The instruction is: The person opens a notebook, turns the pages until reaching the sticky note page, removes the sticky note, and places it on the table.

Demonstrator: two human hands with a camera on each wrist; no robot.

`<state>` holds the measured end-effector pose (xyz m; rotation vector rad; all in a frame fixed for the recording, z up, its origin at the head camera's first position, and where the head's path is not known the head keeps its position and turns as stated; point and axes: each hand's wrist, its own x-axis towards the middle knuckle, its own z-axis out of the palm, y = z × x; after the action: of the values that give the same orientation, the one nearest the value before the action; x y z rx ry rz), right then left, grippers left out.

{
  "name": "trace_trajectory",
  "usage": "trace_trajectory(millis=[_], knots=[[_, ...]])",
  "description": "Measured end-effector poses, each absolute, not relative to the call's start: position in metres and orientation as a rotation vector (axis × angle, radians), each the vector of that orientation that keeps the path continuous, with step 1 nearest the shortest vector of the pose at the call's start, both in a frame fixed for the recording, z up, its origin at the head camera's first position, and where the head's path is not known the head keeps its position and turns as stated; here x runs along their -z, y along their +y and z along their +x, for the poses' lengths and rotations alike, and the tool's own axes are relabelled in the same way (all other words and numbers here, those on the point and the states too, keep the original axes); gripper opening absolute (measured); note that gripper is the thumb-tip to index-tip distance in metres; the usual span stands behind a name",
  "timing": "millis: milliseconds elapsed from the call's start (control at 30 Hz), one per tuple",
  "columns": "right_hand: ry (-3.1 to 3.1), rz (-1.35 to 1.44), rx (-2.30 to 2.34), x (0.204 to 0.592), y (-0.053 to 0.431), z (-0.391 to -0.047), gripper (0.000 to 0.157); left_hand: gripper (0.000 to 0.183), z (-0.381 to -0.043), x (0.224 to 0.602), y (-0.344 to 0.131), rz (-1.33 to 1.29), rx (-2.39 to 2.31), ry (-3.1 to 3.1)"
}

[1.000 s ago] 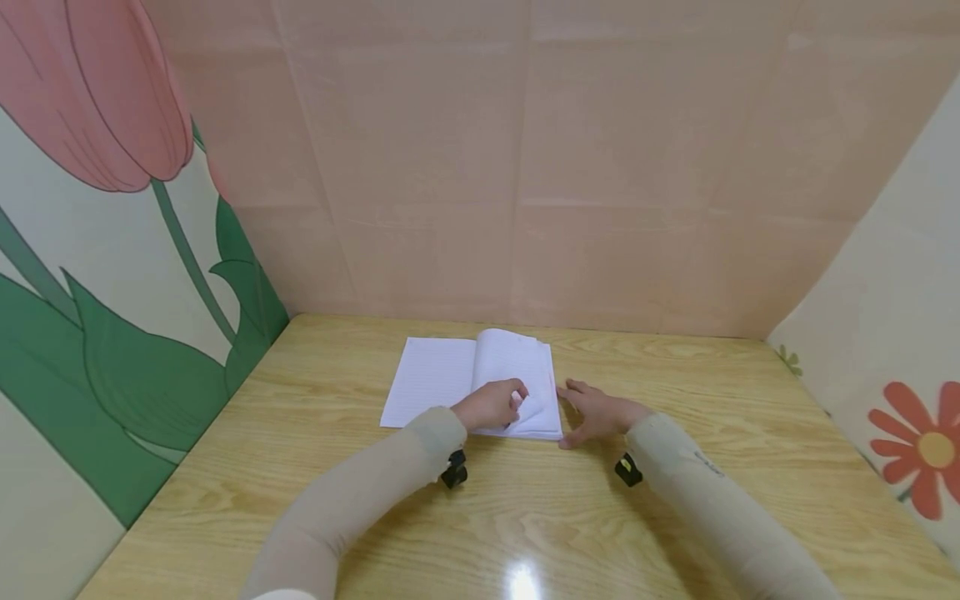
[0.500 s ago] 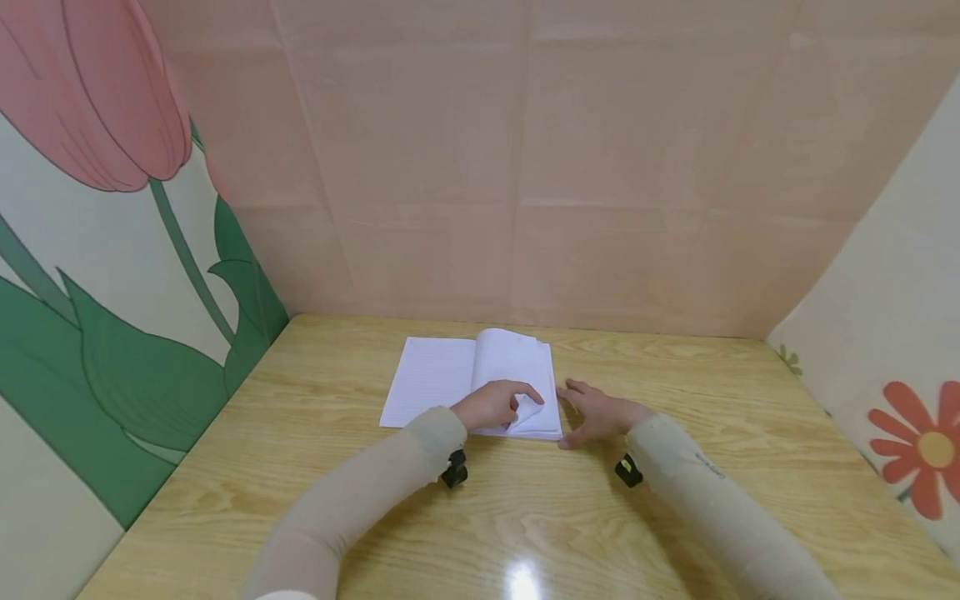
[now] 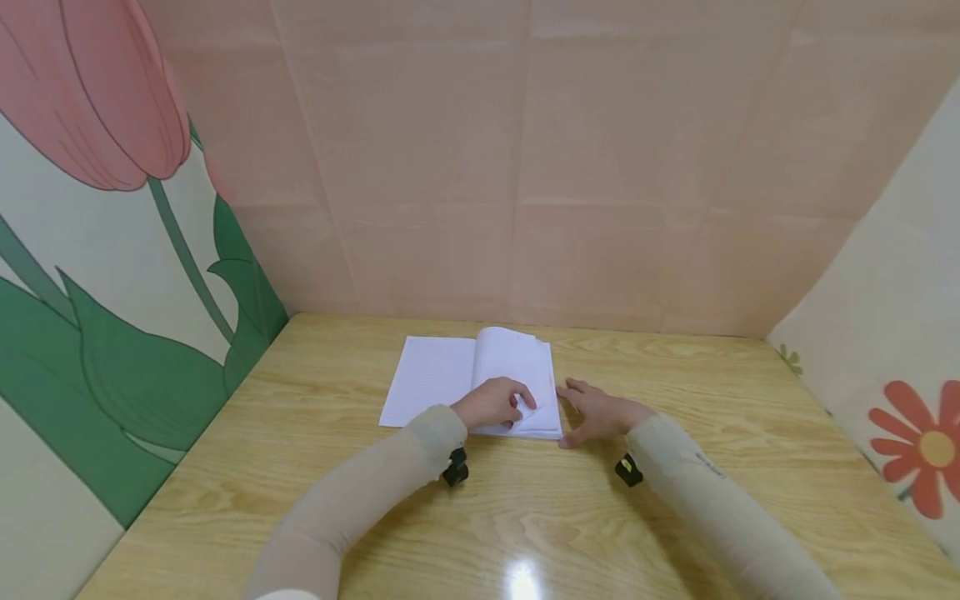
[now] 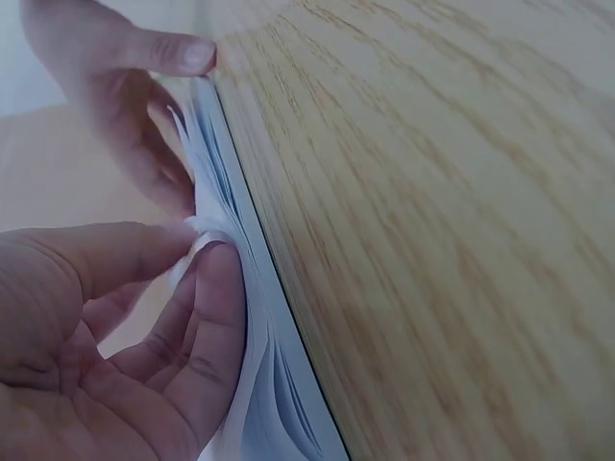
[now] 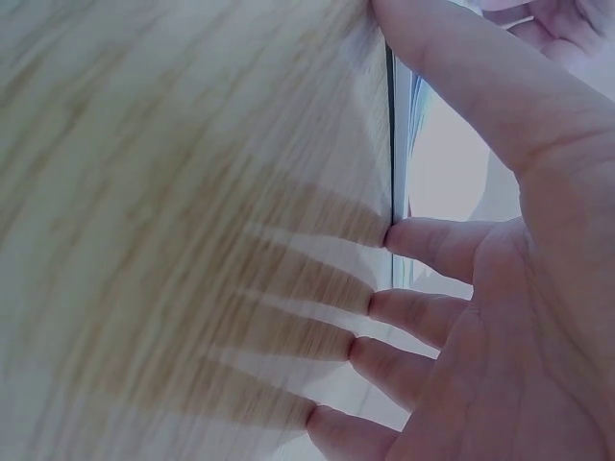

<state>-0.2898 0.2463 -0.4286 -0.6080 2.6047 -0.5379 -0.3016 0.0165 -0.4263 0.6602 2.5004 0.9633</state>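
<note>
Foreground: pale sleeves (image 3: pixel 363 490) above the wooden counter (image 3: pixel 540 521). Left hand (image 3: pixel 491 403): thumb and fingers pinching a page (image 3: pixel 528 412) near its corner. Right hand (image 3: pixel 597 414): fingers spread, grasping nothing, at the notebook's right edge. Notebook (image 3: pixel 431 375): lying open on the counter's far part. Background: pink wall (image 3: pixel 517 167).

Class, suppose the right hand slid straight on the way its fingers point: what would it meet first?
Probably the open notebook, at its right edge; the right hand lies close beside it and may be touching.

On my feed: notebook (image 3: pixel 431 377) white, faintly lined; desk (image 3: pixel 540 517) yellow-brown, wood-grained; sleeves (image 3: pixel 360 487) beige; wall (image 3: pixel 450 167) peach; tulip (image 3: pixel 97 92) pink.
</note>
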Motion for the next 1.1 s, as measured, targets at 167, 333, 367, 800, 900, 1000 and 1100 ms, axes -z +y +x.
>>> trace_trajectory(millis=[167,333,367,800,900,1000,1100], knots=[[2.603,-0.603,0.540,0.429,0.246,-0.290,0.099,0.014,-0.303,0.430,0.019,0.631,-0.987,2.512],[2.605,-0.605,0.536,0.429,0.247,-0.291,0.100,0.014,-0.303,0.430,0.020,0.636,-0.993,2.529],[2.606,-0.607,0.533,0.429,0.247,-0.291,0.100,0.014,-0.303,0.430,0.020,0.640,-0.994,2.534],[2.615,-0.598,0.519,0.429,0.247,-0.290,0.101,0.018,-0.300,0.414,0.013,0.708,-1.093,2.601],[2.615,-0.595,0.518,0.430,0.247,-0.290,0.101,0.020,-0.297,0.406,0.009,0.706,-1.148,2.600],[2.616,-0.612,0.518,0.430,0.247,-0.290,0.102,0.020,-0.294,0.399,0.004,0.704,-1.214,2.587],[2.614,-0.593,0.520,0.429,0.247,-0.290,0.102,0.017,-0.291,0.391,-0.002,0.699,-1.281,2.586]])
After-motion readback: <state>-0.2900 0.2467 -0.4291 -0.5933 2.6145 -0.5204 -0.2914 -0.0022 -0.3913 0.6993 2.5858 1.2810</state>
